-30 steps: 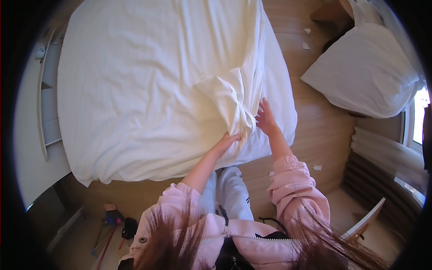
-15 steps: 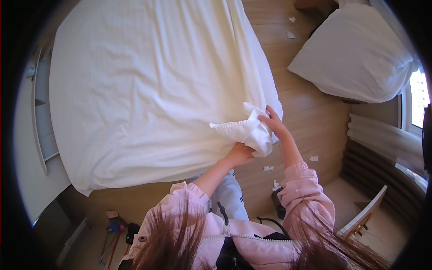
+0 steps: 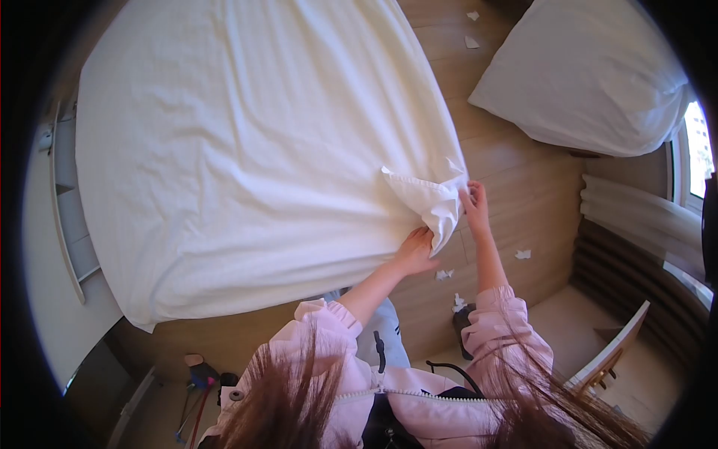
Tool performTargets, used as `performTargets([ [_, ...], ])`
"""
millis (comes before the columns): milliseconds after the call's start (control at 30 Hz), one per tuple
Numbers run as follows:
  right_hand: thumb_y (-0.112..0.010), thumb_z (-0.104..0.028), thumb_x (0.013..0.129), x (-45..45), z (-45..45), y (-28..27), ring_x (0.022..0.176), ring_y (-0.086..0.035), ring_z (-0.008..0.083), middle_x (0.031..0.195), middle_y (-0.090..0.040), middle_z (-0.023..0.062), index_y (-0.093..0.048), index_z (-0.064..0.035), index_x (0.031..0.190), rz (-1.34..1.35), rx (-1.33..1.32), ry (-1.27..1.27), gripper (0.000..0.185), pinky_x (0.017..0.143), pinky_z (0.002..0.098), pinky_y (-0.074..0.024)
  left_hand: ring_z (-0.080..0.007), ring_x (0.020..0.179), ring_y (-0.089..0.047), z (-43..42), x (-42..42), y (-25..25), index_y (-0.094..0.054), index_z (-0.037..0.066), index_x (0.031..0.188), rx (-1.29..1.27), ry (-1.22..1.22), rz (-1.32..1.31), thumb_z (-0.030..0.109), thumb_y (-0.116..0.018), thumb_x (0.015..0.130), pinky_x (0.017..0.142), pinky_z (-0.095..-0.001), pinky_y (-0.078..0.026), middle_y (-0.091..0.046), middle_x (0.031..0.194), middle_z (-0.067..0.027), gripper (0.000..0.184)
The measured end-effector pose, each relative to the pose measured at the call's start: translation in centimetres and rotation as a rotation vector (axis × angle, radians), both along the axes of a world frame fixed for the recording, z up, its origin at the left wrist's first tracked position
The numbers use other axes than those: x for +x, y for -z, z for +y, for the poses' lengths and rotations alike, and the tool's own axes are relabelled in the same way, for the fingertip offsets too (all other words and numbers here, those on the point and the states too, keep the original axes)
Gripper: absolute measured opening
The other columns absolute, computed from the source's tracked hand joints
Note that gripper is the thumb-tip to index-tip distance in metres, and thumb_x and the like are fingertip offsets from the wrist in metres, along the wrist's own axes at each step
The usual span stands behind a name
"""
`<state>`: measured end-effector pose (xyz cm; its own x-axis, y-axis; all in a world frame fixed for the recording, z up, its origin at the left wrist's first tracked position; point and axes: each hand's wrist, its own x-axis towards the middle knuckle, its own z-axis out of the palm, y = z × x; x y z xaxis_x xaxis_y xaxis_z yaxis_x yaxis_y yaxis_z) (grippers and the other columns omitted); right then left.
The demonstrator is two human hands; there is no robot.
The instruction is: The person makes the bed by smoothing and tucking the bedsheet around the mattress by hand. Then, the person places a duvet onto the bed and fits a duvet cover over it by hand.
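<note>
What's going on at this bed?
A person in a pink jacket is handling the near right corner of a white sheet. The left hand touches the lower end of a turned-up flap; the right hand is at its outer side. The sheet lies spread but wrinkled, and white scraps lie on the floor.

A pointed white fabric flap [image 3: 425,196] lies at the near right corner of the white-sheeted bed [image 3: 224,165], with white paper scraps [image 3: 523,254] on the brown wooden floor [image 3: 523,198] beyond the bed's right edge.
</note>
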<state>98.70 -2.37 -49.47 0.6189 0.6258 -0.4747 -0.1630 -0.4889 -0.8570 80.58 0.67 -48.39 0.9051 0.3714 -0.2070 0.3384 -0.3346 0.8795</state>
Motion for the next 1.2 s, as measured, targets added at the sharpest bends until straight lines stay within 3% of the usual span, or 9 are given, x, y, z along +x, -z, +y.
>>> performTargets([
  [67, -0.056, -0.011, 0.075, -1.0, -0.1, -0.1, 0.085, -0.048, 0.0131, 0.095, -0.049, 0.007, -0.039, -0.004, 0.105, 0.005, -0.004, -0.041, 0.035, 0.074, 0.0248, -0.0388, -0.0322, 0.106, -0.036, -0.3, 0.4, 0.2, -0.049, 0.007, 0.102, -0.1, 0.037, 0.141, 0.022, -0.061, 0.058, 0.094, -0.0388, -0.024, -0.047, 0.105, -0.0183, 0.047],
  [233, -0.057, -0.013, 0.075, -3.0, -2.0, 0.0, 0.099, -0.044, 0.0178, 0.11, -0.044, 0.0111, -0.034, -0.0014, 0.114, -0.031, -0.045, -0.176, 0.047, 0.083, 0.0305, -0.0363, -0.0298, 0.112, -0.032, -0.6, 0.6, 0.7, -0.049, 0.008, 0.101, 0.19, 0.069, 0.013, 0.017, -0.062, 0.058, 0.092, -0.0399, -0.026, -0.042, 0.111, -0.0162, 0.045],
  [400, -0.058, -0.011, 0.074, -1.8, -5.6, 2.5, 0.097, -0.047, 0.0199, 0.109, -0.046, 0.0105, -0.035, 0.0, 0.113, 0.135, 0.07, 0.59, 0.047, 0.081, 0.0309, -0.0391, -0.0263, 0.116, -0.028, -0.3, 1.3, -1.3, -0.044, 0.009, 0.108, 0.28, 0.091, 0.047, 0.012, -0.061, 0.056, 0.093, -0.0385, -0.026, -0.033, 0.123, -0.012, 0.054],
  [500, -0.056, -0.012, 0.075, -1.0, -8.8, 6.1, 0.096, -0.049, 0.0213, 0.108, -0.047, 0.0107, -0.037, -0.0022, 0.113, 0.243, 0.15, 0.675, 0.044, 0.079, 0.0337, -0.0425, -0.0242, 0.114, -0.031, -0.7, -0.5, 0.1, -0.037, 0.01, 0.114, 0.259, 0.122, 0.032, 0.009, -0.06, 0.057, 0.09, -0.0361, -0.029, -0.032, 0.124, -0.0099, 0.061],
  [667, -0.051, -0.027, 0.078, -3.9, -10.2, 5.7, 0.102, -0.046, 0.0259, 0.116, -0.043, 0.0096, -0.034, -0.0098, 0.119, 0.53, 0.149, 0.798, 0.047, 0.083, 0.0391, -0.041, -0.0216, 0.091, -0.047, -0.3, -5.9, 0.7, -0.048, 0.011, 0.104, 0.384, 0.009, 0.075, 0.007, -0.055, 0.062, 0.076, -0.0332, -0.038, -0.047, 0.1, -0.006, 0.043],
  [733, -0.036, -0.044, 0.081, -5.7, -10.0, 5.5, 0.109, -0.038, 0.0285, 0.12, -0.039, 0.0081, -0.035, -0.0115, 0.119, 0.877, 0.411, 0.8, 0.05, 0.091, 0.0431, -0.0323, -0.0205, 0.087, -0.048, -0.1, -7.9, 1.4, -0.05, 0.011, 0.101, 0.387, 0.003, 0.091, 0.007, -0.056, 0.062, 0.073, -0.0325, -0.039, -0.047, 0.092, -0.0049, 0.041],
  [833, -0.033, -0.051, 0.079, -9.0, -6.8, 1.7, 0.111, -0.035, 0.029, 0.123, -0.036, 0.0084, -0.033, -0.0116, 0.12, 0.954, 0.525, 0.832, 0.057, 0.092, 0.0459, -0.0294, -0.0198, 0.08, -0.049, 0.3, -8.7, 1.2, -0.052, 0.012, 0.097, 0.352, -0.026, 0.087, 0.008, -0.056, 0.061, 0.068, -0.0313, -0.041, -0.047, 0.082, -0.0042, 0.036],
  [1067, -0.039, -0.05, 0.077, -13.8, -6.6, 1.9, 0.11, -0.036, 0.0289, 0.121, -0.038, 0.0094, -0.036, -0.0098, 0.119, 0.953, 0.502, 0.89, 0.057, 0.091, 0.046, -0.0303, -0.0215, 0.075, -0.051, 1.0, -9.7, 0.6, -0.055, 0.01, 0.087, 0.186, -0.167, -0.023, 0.007, -0.054, 0.066, 0.067, -0.0315, -0.041, -0.05, 0.077, -0.0053, 0.022],
  [1200, -0.04, -0.049, 0.077, -14.5, -8.4, 3.5, 0.108, -0.038, 0.0292, 0.12, -0.039, 0.0097, -0.036, -0.0078, 0.118, 0.95, 0.366, 0.86, 0.058, 0.09, 0.0469, -0.0313, -0.0217, 0.074, -0.051, 2.1, -13.5, -0.3, -0.055, 0.01, 0.086, 0.329, -0.422, 0.053, 0.007, -0.053, 0.068, 0.067, -0.0325, -0.04, -0.052, 0.078, -0.0047, 0.018],
])
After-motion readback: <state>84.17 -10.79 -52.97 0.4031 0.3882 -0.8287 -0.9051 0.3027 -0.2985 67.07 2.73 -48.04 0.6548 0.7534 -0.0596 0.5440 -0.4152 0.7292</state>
